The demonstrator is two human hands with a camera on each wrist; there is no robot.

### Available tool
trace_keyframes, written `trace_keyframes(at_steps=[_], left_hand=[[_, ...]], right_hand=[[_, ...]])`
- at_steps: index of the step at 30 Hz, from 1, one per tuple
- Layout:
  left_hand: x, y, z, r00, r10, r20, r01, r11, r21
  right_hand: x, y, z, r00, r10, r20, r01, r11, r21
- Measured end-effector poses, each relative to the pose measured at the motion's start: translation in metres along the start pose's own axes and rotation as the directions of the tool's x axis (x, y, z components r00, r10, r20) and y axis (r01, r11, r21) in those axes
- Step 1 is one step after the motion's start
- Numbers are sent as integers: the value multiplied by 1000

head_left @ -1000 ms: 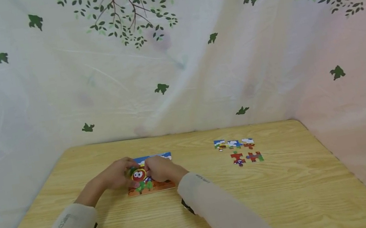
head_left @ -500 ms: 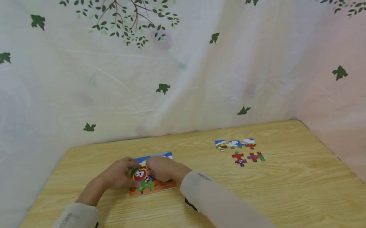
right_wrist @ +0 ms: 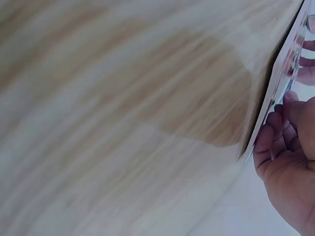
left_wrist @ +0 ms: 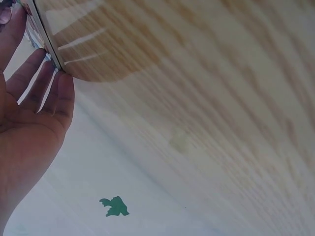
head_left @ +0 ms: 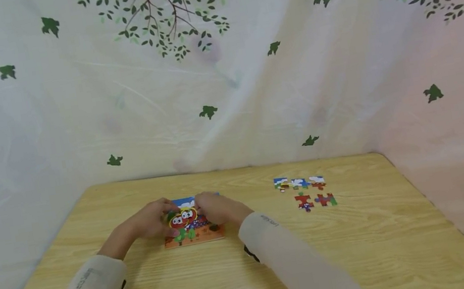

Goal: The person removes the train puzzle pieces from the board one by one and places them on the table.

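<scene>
A jigsaw puzzle (head_left: 194, 237) showing cartoon red faces under a blue sky lies on the table, left of centre in the head view. My left hand (head_left: 152, 220) rests at its left edge, thumb near the front and fingers toward the back. In the left wrist view, the extended fingers (left_wrist: 33, 88) touch the puzzle's edge. My right hand (head_left: 218, 207) lies over the puzzle's right part with its fingers curled. The right wrist view shows the right thumb (right_wrist: 291, 96) against the puzzle face; no piece is visible in that hand. Part of the picture is hidden under both hands.
Several loose jigsaw pieces (head_left: 304, 202) lie in two rows to the right of the puzzle. The wooden table (head_left: 365, 224) meets a pale curtain (head_left: 250, 116) printed with green leaves and birds along its back edge.
My right hand has slid to the right across the puzzle, uncovering a second red cartoon face. My left hand has stayed at the left edge, and the loose pieces have not moved.
</scene>
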State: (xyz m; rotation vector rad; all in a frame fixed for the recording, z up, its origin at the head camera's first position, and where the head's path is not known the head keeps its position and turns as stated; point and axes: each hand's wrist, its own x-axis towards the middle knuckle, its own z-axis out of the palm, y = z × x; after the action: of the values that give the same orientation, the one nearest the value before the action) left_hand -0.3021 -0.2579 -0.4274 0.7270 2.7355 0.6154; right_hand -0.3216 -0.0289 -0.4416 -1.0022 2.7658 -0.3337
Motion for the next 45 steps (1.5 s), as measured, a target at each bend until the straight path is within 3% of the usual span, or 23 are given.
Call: trace_keyframes(at_steps=[18, 25, 38, 45], left_hand=[[1, 0, 1, 999, -35, 0, 35, 999, 18], [-1, 3, 0, 1000, -26, 1, 26, 1000, 9], [2, 1, 4, 1000, -23, 1, 23, 1000, 7], [3, -2, 4, 1000, -11, 3, 11, 1000, 20]], right_hand=[[-38, 34, -26, 994, -50, -98, 55, 998, 44], [-56, 53, -31, 990, -71, -125, 71, 997, -5], [-102, 93, -39, 986, -32, -161, 36, 999, 23], [-130, 113, -45, 984, 34, -172, -30, 999, 26]])
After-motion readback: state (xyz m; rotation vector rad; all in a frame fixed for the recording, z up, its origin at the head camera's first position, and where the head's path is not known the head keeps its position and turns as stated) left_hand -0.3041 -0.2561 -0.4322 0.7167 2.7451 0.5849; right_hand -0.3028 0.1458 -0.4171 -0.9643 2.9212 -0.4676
